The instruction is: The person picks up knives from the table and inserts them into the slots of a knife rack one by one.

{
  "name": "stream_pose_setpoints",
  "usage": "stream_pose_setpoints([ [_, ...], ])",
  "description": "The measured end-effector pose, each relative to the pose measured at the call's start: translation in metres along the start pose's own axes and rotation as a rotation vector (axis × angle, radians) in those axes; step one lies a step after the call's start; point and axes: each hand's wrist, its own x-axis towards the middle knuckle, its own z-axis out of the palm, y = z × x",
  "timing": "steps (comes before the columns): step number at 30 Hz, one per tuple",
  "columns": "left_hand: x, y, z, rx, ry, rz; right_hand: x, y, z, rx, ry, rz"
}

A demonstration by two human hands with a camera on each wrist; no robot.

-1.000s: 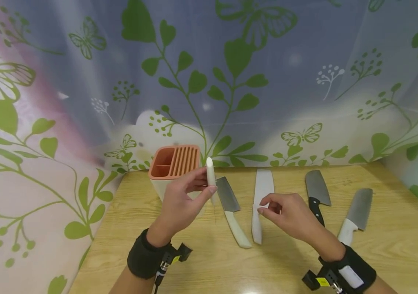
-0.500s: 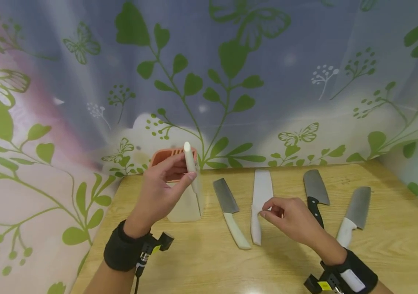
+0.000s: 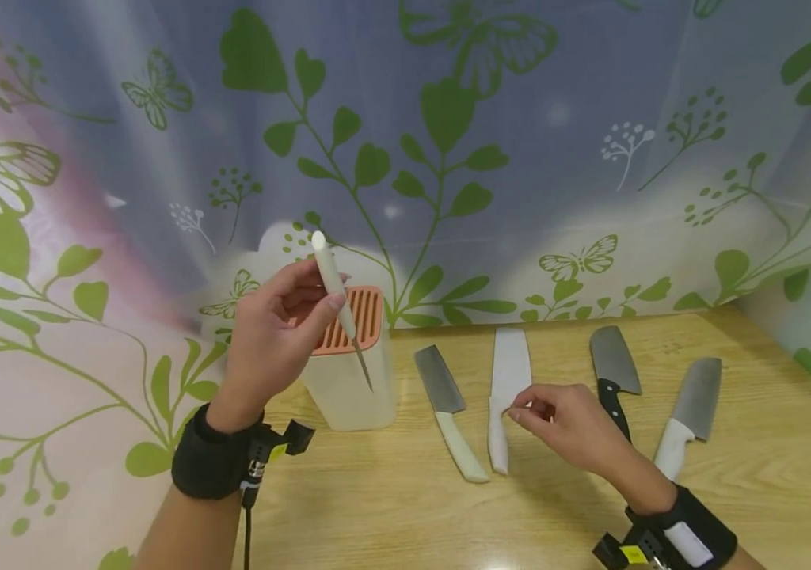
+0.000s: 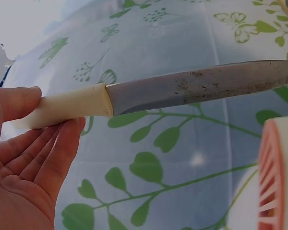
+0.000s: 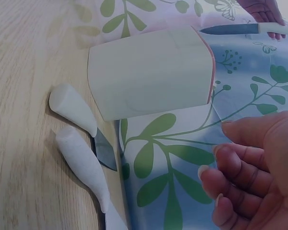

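Observation:
My left hand point(image 3: 266, 336) pinches a knife by its cream handle between thumb and fingers. In the left wrist view the knife's long pointed blade point(image 4: 197, 88) shows brown spots. The blade tip slants down in front of a white knife block point(image 3: 356, 400), whose orange slotted top lies partly behind the left hand. My right hand point(image 3: 569, 419) hovers by the handle of a white knife point(image 3: 511, 368), fingers loosely curled. The right wrist view shows nothing between the right fingers point(image 5: 230, 187).
On the wooden table point(image 3: 405, 507), a cream-handled cleaver point(image 3: 441, 384) lies between the block and the white knife. A black-handled cleaver point(image 3: 615, 360) and a white-handled knife point(image 3: 698, 400) lie at the right. A leaf-patterned curtain point(image 3: 562, 198) hangs behind the table.
The left hand has carried its knife left and upward, and the knife has tilted so its blade shows more. The block's slots are uncovered again. My right hand has barely moved.

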Motion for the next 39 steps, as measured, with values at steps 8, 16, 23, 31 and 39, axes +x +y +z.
stream_pose_setpoints([
  [8,0.023,0.001,-0.018,-0.059,0.070,-0.025,-0.002,-0.002,-0.001,0.022,-0.010,0.016],
  [16,0.035,-0.004,-0.040,-0.001,0.096,-0.080,-0.003,-0.003,0.000,0.015,-0.015,0.006],
  [23,0.051,-0.016,-0.051,0.113,0.059,-0.097,-0.005,-0.003,0.000,0.021,0.001,-0.003],
  [31,0.062,-0.028,-0.053,0.154,0.018,-0.139,-0.006,-0.001,0.000,0.015,-0.001,-0.003],
  [39,0.064,-0.041,-0.053,0.139,0.008,-0.174,-0.007,0.000,-0.001,-0.012,-0.009,-0.021],
])
